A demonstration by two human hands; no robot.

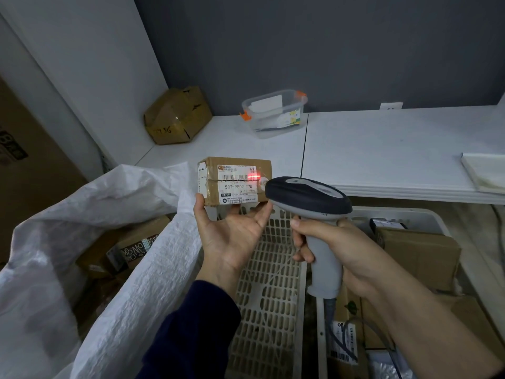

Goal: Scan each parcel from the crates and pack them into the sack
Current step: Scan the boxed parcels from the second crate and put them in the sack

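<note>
Your left hand (pixel 232 236) grips the parcel (pixel 235 181) mid-frame, your right hand (pixel 352 253) wraps the scanner (pixel 308 198), so nudge the red line (pixel 253 176) toward frame left to cross the whole barcode (pixel 236 177).

white counter (pixel 382 149) made of two slabs, joined at a thin dark seam (pixel 304 143) running from front to back. closed in by a grey wall behind and a white wall at the left.

in the far left corner, a crumpled cardboard box (pixel 177 116) — tilted, dented, taped, with handwritten digits on the front face. well apart to the right, near the back wall and just left of the seam, a clear plastic container (pixel 274 113) with orange latches (pixel 246 115) and something white inside. at the far right edge, a flat white folded sheet (pixel 485 170) — partly cut off by the frame.
</note>
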